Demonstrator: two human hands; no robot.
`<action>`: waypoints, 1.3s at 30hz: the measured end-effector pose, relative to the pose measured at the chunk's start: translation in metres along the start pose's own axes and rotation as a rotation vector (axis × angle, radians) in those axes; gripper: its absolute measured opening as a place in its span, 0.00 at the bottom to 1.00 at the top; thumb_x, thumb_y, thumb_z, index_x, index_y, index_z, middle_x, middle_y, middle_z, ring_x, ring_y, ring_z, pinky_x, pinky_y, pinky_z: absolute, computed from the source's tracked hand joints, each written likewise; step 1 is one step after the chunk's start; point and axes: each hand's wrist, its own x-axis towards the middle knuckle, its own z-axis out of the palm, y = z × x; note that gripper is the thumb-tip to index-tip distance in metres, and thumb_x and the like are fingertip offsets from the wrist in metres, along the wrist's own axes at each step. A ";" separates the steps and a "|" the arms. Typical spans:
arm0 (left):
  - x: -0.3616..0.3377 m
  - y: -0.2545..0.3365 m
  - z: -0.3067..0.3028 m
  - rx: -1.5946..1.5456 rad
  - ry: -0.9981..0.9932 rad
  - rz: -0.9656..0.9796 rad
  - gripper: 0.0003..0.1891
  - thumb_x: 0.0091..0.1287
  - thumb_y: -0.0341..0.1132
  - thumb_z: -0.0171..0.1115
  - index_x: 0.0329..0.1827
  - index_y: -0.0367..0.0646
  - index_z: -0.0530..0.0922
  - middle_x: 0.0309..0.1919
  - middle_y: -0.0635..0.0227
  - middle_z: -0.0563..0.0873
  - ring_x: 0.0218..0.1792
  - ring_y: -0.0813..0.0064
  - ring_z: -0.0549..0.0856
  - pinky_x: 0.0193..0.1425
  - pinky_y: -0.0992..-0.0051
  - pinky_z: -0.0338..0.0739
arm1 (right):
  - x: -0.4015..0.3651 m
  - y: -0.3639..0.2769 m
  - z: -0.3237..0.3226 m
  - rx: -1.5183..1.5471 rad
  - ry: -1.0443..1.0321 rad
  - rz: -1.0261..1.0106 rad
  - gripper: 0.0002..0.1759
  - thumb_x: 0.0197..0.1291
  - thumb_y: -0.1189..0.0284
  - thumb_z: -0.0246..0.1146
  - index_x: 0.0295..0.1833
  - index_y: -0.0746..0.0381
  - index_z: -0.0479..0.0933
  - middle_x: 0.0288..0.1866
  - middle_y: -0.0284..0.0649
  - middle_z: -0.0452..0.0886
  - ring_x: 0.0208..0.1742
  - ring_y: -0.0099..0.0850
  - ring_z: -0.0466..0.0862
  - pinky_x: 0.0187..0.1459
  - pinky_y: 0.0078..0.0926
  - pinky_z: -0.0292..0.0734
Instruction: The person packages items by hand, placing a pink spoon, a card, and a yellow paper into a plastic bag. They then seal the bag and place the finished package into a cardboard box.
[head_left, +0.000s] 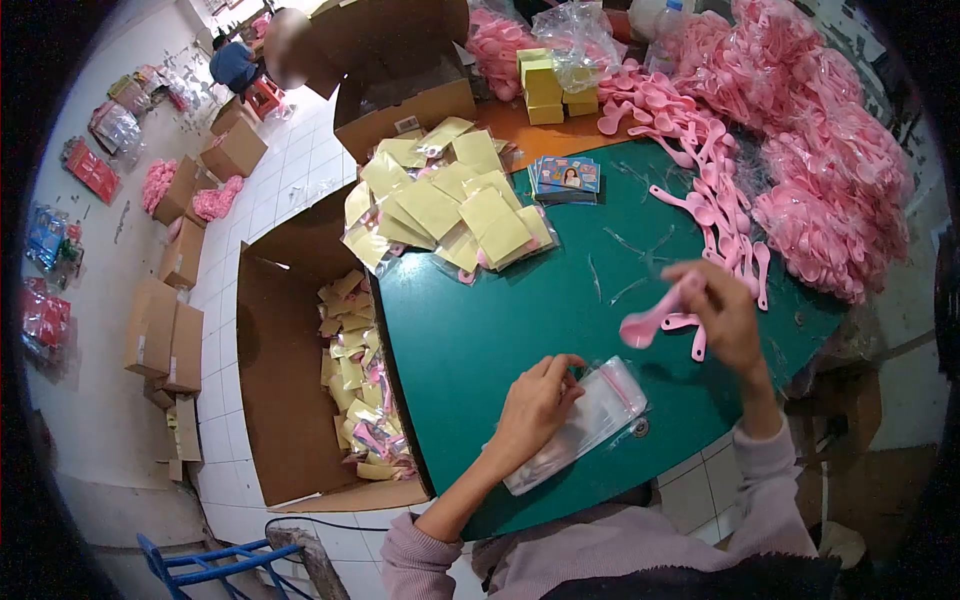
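My right hand [722, 312] is closed around the handle of a pink measuring spoon [645, 326], lifted over the right part of the green table [450, 335]. Its bowl points left, toward a stack of clear plastic bags [605, 398] near the front edge. Over the left edge of that stack, my left hand [540, 402] has its fingers bent together at a bag; the exact pinch is partly hidden. More pink spoons [735, 225] lie in a loose row behind my right hand. A small stack of printed cards [565, 177] rests farther back.
Packed bags with yellow cards [450, 200] are heaped at the table's back left. An open cardboard box [290, 400] of similar packs stands left. Bagged pink spoons [820, 150] pile up at right, near yellow card blocks [543, 92]. A person [236, 65] sits far off.
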 end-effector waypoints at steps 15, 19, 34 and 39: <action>-0.003 0.007 -0.021 -0.556 0.015 -0.192 0.18 0.59 0.28 0.61 0.52 0.38 0.70 0.31 0.67 0.80 0.38 0.73 0.82 0.45 0.77 0.77 | -0.041 0.020 0.023 -0.053 -0.004 0.058 0.10 0.56 0.77 0.57 0.44 0.67 0.73 0.27 0.36 0.76 0.28 0.20 0.79 0.30 0.17 0.75; -0.008 0.002 -0.025 -0.809 -0.181 -0.323 0.15 0.61 0.30 0.59 0.49 0.37 0.70 0.31 0.70 0.76 0.40 0.76 0.81 0.42 0.80 0.75 | -0.034 0.023 0.016 0.174 -0.040 0.173 0.10 0.58 0.78 0.56 0.45 0.67 0.72 0.27 0.36 0.76 0.28 0.20 0.78 0.31 0.16 0.74; -0.011 0.018 -0.024 -0.804 -0.112 -0.415 0.24 0.61 0.29 0.60 0.58 0.39 0.60 0.33 0.60 0.83 0.37 0.76 0.83 0.42 0.78 0.78 | -0.035 0.007 0.041 0.376 0.172 0.095 0.14 0.59 0.80 0.54 0.50 0.66 0.63 0.28 0.38 0.77 0.29 0.22 0.78 0.32 0.17 0.75; -0.010 0.015 -0.020 -0.869 -0.108 -0.406 0.23 0.60 0.30 0.60 0.57 0.38 0.64 0.35 0.60 0.84 0.38 0.76 0.83 0.40 0.79 0.78 | -0.036 0.001 0.045 0.328 0.161 0.065 0.14 0.59 0.80 0.55 0.50 0.66 0.63 0.29 0.38 0.77 0.31 0.22 0.79 0.33 0.17 0.75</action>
